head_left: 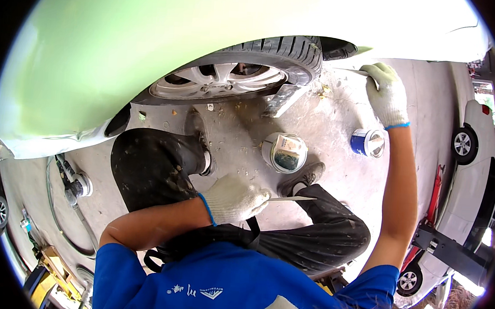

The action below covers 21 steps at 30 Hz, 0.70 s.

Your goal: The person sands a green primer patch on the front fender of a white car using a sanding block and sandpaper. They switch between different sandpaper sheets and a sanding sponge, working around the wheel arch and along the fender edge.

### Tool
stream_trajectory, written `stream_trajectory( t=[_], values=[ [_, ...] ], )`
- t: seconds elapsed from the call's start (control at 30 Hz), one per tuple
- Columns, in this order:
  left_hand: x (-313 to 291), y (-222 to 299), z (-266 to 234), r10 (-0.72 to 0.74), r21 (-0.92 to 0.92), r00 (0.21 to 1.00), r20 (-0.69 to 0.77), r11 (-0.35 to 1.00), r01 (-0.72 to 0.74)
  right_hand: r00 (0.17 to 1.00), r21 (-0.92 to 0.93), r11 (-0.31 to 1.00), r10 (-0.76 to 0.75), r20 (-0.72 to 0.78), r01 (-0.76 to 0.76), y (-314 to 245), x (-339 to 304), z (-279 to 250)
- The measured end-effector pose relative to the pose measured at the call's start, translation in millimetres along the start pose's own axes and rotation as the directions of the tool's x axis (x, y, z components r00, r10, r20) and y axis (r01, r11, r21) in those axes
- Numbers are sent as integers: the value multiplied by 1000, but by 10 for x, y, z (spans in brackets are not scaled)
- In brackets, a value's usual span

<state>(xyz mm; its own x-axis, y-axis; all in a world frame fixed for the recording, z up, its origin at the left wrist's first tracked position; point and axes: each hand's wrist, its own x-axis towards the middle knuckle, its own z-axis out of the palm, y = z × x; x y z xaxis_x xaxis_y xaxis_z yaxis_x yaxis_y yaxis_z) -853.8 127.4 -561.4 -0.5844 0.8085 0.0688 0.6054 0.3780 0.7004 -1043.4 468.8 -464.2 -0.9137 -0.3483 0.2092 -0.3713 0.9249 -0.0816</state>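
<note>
My left hand (233,199), in a white knitted glove with a blue cuff, is closed in front of my body. It grips a thin pale putty spreader (293,198), seen nearly edge-on and pointing right. Up at the right, my right hand (387,96), gloved alike, pinches another thin flat spreader (352,71). That blade reaches left toward the lower edge of a pale green-white car body (402,28), just right of the wheel (221,79). Whether it touches the panel I cannot tell.
An open round tub (267,150) with a packet and dark pad stands near my shoe. Right of it is a blue-sided tin (359,142). A sander (77,187) with a hose lies left. A white car (472,179) and red metal stand (435,197) are at right.
</note>
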Motion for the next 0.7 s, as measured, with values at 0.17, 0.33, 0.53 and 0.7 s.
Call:
stream_trajectory(
  t=[0.17, 0.33, 0.53, 0.7],
  values=[
    [5, 5, 33, 16, -9, 999, 41, 1000, -15, 949, -224, 934, -302, -88, 277, -281, 191, -520],
    [3, 0, 57, 10, 17, 996, 85, 1000, -12, 924, -368, 867, -380, -51, 336, -232, 284, -607],
    [-19, -27, 93, 15, 20, 997, 72, 1000, -17, 937, -373, 876, -347, -49, 305, -163, 269, -500],
    [-16, -7, 69, 18, 29, 996, 88, 999, -21, 959, -422, 875, -280, -36, 239, -104, 257, -439]
  ],
)
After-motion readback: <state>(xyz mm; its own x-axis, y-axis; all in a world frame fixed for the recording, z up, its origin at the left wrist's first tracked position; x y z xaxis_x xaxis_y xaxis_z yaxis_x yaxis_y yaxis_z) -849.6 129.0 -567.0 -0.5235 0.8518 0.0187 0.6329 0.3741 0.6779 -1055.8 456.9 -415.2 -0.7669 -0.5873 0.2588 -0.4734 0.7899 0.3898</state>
